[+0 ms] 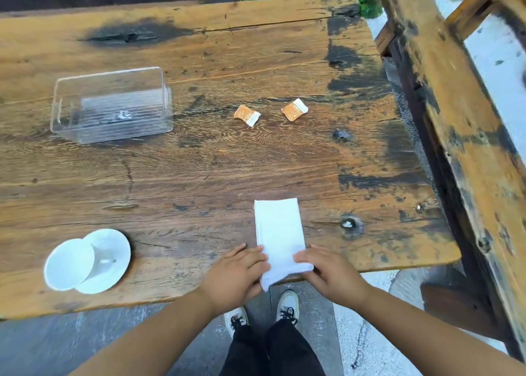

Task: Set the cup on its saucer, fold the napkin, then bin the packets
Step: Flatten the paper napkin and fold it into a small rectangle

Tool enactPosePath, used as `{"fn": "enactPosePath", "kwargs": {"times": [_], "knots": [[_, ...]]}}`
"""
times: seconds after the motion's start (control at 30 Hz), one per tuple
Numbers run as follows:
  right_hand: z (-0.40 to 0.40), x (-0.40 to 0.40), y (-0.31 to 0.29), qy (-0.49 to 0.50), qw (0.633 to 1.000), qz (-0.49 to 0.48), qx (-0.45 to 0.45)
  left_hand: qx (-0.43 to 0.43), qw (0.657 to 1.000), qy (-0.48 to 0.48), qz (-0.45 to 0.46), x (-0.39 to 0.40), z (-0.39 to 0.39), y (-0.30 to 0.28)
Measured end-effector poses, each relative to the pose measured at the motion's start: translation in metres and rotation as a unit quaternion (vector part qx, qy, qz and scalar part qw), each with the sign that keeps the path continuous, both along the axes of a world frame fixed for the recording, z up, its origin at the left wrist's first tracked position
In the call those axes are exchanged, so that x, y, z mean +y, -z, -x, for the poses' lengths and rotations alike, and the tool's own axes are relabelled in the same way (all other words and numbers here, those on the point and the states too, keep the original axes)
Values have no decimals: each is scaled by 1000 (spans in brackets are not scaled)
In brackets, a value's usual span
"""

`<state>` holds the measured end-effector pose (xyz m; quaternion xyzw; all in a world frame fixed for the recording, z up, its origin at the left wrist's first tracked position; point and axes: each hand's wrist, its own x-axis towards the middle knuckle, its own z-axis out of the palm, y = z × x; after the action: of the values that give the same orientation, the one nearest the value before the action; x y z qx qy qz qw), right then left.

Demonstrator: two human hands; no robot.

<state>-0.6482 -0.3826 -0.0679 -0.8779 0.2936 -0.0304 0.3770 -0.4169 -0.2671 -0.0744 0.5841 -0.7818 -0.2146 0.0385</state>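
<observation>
Hands: the left hand (237, 273) and right hand (327, 273) sit at the near edge of the counter, each gripping one side of the napkin's near end; fingers curl over the cloth with thumbs beneath, as far as the angle shows.
Counter (199, 170): weathered wooden planks with dark stains and knots, carrying everything below.
Bench (455, 105): worn wood, running along the counter's right edge, apart from it.
Bin (112, 105): clear plastic, rectangular, open at the top, standing toward the far left part of the counter; nothing shows inside it.
Napkin (279, 227): white, folded into a long narrow strip, lying from the near edge toward the middle, right of centre; its near end is lifted slightly off the edge between the two hands.
Saucer (109, 259): white, near the near-left corner.
Cup (69, 264): white, resting on the saucer, seeming to overhang its left rim.
Packets: two small orange-and-white ones lie mid-counter, right of the bin; the left packet (247, 115) and the right packet (294, 109) are near each other but not touching.
</observation>
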Motion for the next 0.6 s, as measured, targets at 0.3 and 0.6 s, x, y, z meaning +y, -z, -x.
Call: {"fn": "enactPosePath", "kwargs": {"times": [0.3,0.6], "knots": [[-37,-41,-4,216,945,-244,-16,276,903,-276,-182,-43,-9,-18],[-74,-68,6,245,953,-119,133,194,881,-368,-226,-83,-8,-7]]}}
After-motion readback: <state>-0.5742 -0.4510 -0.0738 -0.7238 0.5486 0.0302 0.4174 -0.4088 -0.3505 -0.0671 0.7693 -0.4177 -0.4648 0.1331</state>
